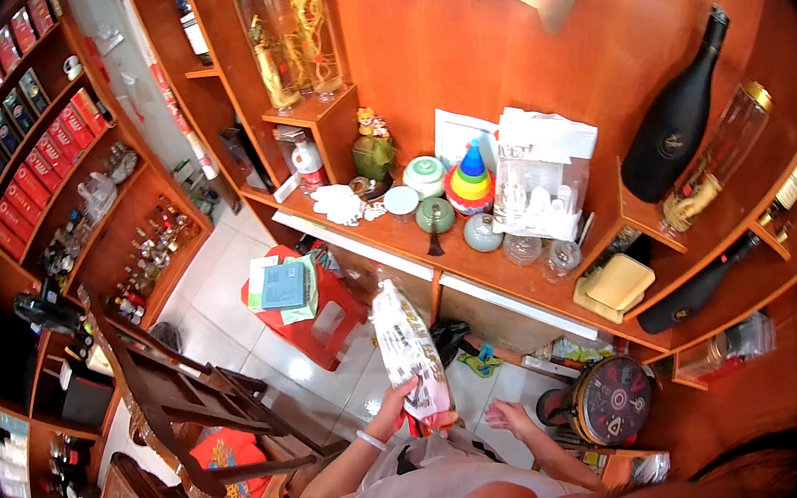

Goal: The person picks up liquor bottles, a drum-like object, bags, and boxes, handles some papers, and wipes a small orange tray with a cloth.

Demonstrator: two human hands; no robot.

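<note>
My left hand [394, 408] grips the lower end of a long printed plastic package [407, 341], white with pink and dark markings. It stands roughly upright in front of my body, and its upper end tapers to clear film. A pale bracelet [371, 440] circles my left wrist. To the right of the package, apart from it, my right hand [510, 416] has its fingers spread and holds nothing. A hand drum [615, 401] with a decorated dark head is the nearest thing on that side.
A red plastic stool [334, 335] bears a blue box [283, 285]. A wooden chair [185, 395] stands at left. The shelf ahead holds a rainbow stacking toy [471, 184], ceramic jars [424, 177], a white plastic bag [539, 179] and a large black bottle [677, 114]. Boxes fill the left shelves.
</note>
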